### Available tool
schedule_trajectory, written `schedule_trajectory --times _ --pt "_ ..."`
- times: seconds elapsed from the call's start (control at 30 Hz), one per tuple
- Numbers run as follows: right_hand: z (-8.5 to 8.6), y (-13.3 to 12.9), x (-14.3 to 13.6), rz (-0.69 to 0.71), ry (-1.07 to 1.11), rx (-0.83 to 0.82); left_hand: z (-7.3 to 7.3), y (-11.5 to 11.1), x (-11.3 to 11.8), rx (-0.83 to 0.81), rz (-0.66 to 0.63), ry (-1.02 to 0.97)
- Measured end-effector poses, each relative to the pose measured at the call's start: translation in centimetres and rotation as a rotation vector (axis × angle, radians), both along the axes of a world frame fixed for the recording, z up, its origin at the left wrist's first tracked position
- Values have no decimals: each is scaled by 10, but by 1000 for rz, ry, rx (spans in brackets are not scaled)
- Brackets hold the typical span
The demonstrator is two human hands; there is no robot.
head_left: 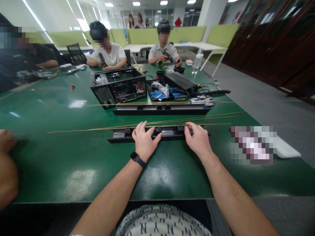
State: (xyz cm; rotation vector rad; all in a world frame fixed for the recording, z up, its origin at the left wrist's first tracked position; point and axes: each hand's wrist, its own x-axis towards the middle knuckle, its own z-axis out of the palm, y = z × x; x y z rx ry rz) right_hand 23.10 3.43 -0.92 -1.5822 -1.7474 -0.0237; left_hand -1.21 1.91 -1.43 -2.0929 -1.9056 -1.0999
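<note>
Two hands meet one black rail point(169, 137): the left hand point(146, 139) lies across it, fingers spread apart; the right hand point(198, 139) curls over its right part, its grip unclear. Light, even pressure should keep the rail steady near the thin rods point(81, 130) just beyond the left hand. Around both, a glossy green counter point(169, 177); far past them, office partitions point(142, 35).
</note>
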Motion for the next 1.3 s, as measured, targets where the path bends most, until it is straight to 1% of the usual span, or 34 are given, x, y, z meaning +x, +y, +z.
schedule_trajectory --times 0.33,0.77,1.17,1.3 --pt "3 -1 0 -27 -13 -10 0 0 1 -6 13 2" --pt "7 0 3 -154 15 -61 1 0 1 -10 16 -4" --pt "8 1 10 -254 7 -61 0 -1 1 -4 23 1" --pt "7 2 12 -274 1 -33 0 0 1 -5 21 -5"
